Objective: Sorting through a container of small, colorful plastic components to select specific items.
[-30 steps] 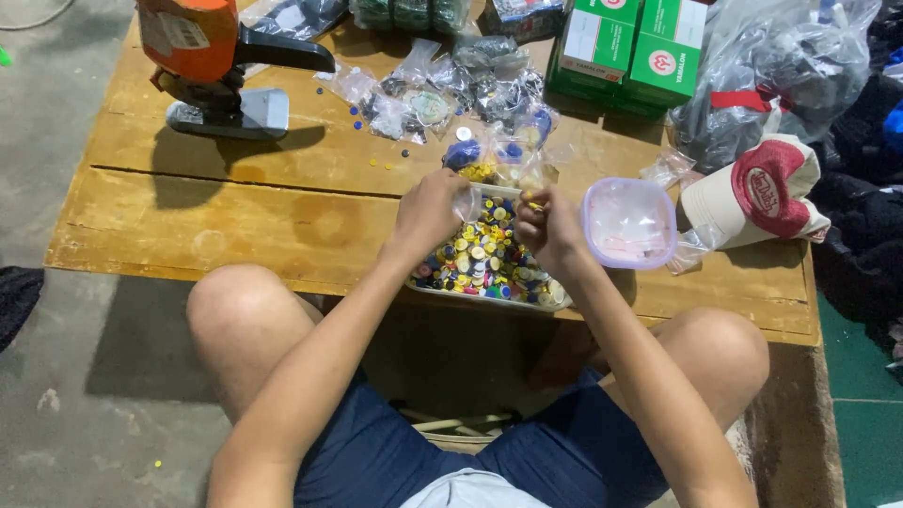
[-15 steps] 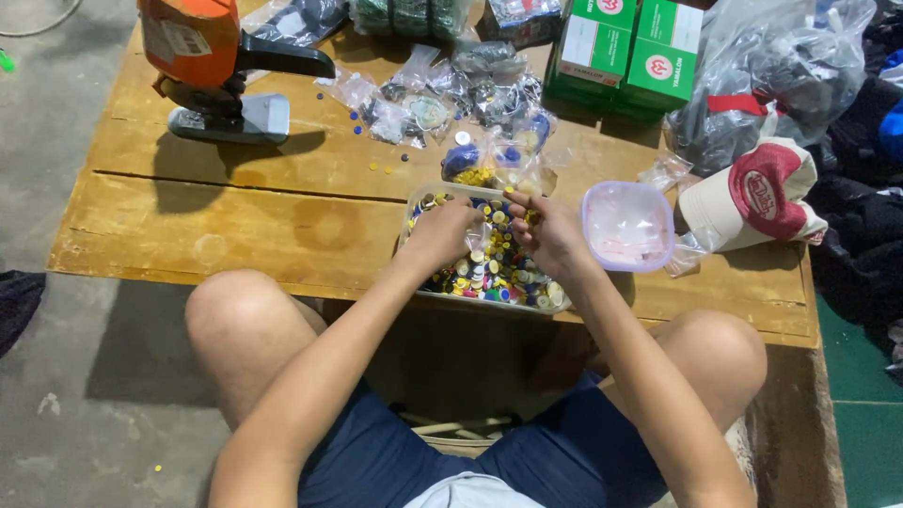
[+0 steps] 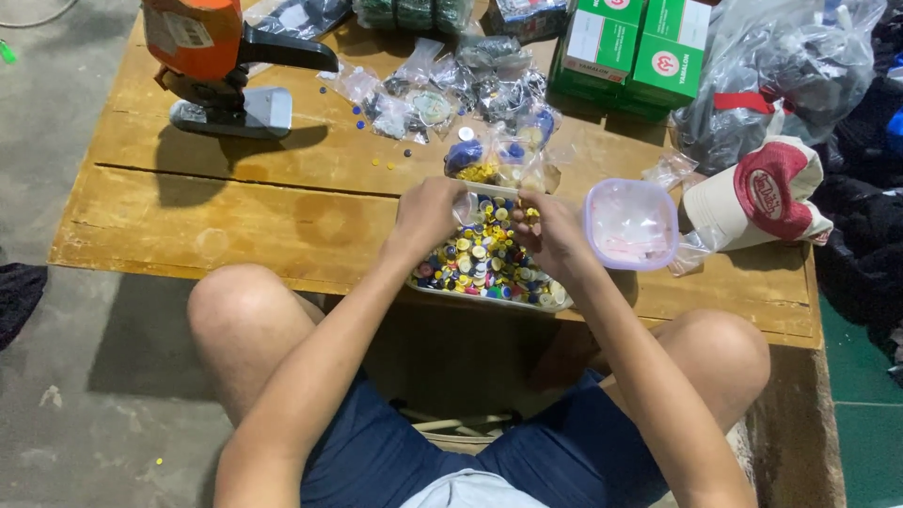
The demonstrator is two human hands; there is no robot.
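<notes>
We look down from the head camera, the only view we have. Our left hand [image 3: 428, 214] and our right hand [image 3: 550, 233] are both over a shallow tray [image 3: 489, 299] full of little buttons [image 3: 480, 261] in many colours. The tray sits at the near edge of the wooden table [image 3: 245, 216], right in front of our knees. Its long side runs left to right, along the table edge.

Both hands are at the far end of the tray, close together but not touching. The buttons lie just under the hands and a bit toward us. The fingers of both hands are curled in. We think they pinch something small between them, maybe a clear little bag, but it is too small to tell. Both hands are about as near to the buttons as each other.

Just right of the right hand is a clear square tub with a purple rim [image 3: 631, 224]. Past the tray lie small plastic bags [image 3: 499, 155] with more bits inside. Far left on the table stands an orange machine [image 3: 212, 56]. At the far right are green boxes [image 3: 640, 52] and a white and red cap [image 3: 762, 198].
</notes>
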